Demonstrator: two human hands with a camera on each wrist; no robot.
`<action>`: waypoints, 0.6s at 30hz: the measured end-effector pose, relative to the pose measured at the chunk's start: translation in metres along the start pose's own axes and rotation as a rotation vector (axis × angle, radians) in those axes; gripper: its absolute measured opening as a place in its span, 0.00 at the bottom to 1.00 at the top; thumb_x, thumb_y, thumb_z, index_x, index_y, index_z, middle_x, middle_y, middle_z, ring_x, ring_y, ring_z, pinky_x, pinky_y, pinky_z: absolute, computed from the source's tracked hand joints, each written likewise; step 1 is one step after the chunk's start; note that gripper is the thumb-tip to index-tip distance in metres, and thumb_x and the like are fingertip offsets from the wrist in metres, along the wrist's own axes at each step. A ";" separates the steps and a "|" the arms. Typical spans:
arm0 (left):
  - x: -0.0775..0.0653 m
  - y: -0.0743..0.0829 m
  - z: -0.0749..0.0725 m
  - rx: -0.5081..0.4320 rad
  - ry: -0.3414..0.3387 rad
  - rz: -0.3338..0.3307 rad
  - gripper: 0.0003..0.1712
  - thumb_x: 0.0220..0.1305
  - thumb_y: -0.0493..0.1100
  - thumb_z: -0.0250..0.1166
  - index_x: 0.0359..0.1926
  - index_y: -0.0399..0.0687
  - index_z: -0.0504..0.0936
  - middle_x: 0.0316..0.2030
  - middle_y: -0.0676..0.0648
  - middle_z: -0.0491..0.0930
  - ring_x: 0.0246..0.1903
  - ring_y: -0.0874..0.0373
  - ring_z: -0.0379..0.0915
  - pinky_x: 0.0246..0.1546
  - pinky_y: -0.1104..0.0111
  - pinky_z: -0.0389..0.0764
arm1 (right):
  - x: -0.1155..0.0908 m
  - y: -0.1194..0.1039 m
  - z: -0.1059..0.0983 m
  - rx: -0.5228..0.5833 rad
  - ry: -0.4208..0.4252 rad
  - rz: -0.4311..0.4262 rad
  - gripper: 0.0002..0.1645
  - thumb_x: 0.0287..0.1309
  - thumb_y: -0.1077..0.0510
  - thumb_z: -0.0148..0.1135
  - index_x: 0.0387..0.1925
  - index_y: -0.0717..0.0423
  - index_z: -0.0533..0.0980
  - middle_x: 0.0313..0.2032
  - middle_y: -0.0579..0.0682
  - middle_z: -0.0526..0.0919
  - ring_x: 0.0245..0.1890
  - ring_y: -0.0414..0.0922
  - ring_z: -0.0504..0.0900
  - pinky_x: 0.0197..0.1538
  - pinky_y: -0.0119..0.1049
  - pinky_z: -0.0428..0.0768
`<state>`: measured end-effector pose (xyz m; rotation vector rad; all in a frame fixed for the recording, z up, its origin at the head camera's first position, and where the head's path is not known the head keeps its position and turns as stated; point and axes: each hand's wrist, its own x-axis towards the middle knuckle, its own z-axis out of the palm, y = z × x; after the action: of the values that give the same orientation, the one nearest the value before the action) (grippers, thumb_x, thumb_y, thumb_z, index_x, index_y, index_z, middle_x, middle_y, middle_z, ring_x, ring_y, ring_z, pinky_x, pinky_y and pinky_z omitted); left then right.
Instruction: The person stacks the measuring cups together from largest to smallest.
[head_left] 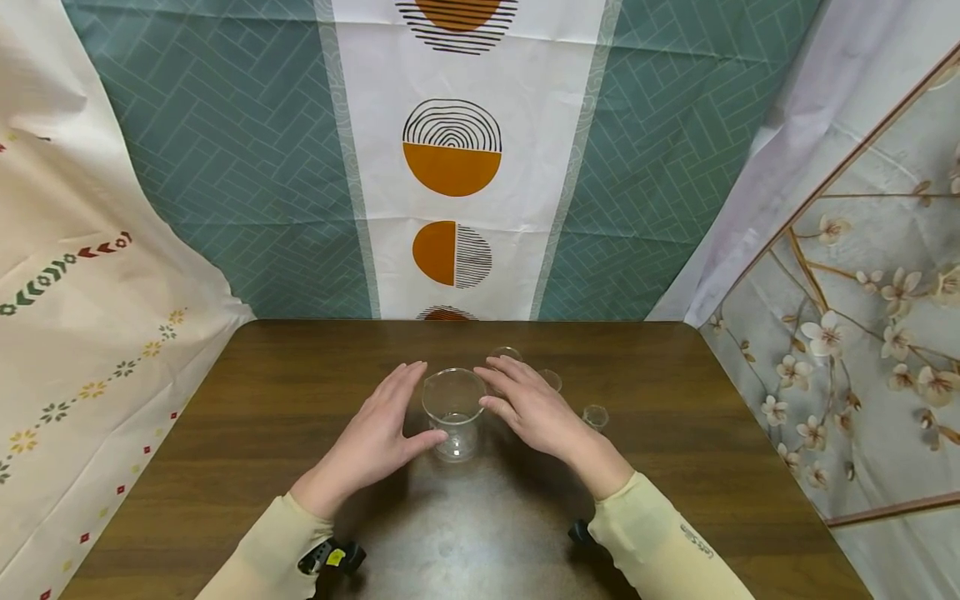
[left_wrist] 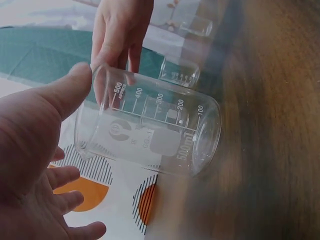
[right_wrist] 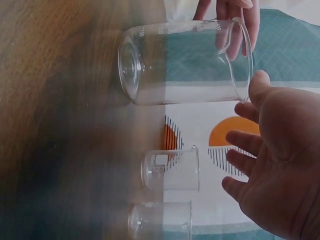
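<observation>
A large clear glass beaker marked 500ml stands upright on the wooden table between both hands. My left hand is at its left side, fingers extended and thumb close to the glass. On the other side, my right hand has its fingertips at the rim's right edge. In the left wrist view the beaker shows its white graduations, with my thumb near the rim. The right wrist view has my right thumb right by the rim of the beaker, the other fingers spread.
Behind and right of my right hand stand smaller glass beakers, one at the back, one partly hidden by the hand, and a small one to the right. A patterned curtain hangs at the table's far edge.
</observation>
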<state>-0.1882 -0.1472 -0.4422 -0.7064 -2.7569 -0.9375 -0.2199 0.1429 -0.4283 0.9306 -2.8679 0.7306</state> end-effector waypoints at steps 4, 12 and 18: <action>0.006 -0.002 0.004 -0.023 -0.017 -0.016 0.64 0.61 0.59 0.85 0.87 0.44 0.57 0.84 0.39 0.59 0.84 0.37 0.51 0.76 0.33 0.63 | -0.002 0.003 -0.001 -0.014 0.001 -0.007 0.35 0.84 0.41 0.57 0.83 0.49 0.69 0.83 0.58 0.64 0.85 0.61 0.57 0.82 0.63 0.58; 0.014 0.000 0.009 -0.045 -0.040 -0.037 0.66 0.59 0.61 0.85 0.87 0.44 0.58 0.84 0.36 0.60 0.84 0.36 0.52 0.76 0.32 0.63 | -0.004 0.011 -0.002 -0.052 0.035 0.007 0.38 0.82 0.41 0.61 0.83 0.52 0.69 0.82 0.59 0.66 0.85 0.59 0.57 0.83 0.62 0.57; 0.016 -0.001 0.011 -0.046 -0.047 -0.057 0.65 0.61 0.62 0.84 0.86 0.43 0.58 0.84 0.34 0.59 0.83 0.35 0.53 0.75 0.32 0.63 | -0.004 0.017 -0.003 -0.080 0.036 0.023 0.38 0.83 0.41 0.60 0.83 0.52 0.68 0.82 0.59 0.66 0.85 0.59 0.57 0.84 0.59 0.56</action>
<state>-0.2026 -0.1348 -0.4469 -0.6691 -2.8184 -1.0114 -0.2271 0.1586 -0.4335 0.8668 -2.8579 0.6233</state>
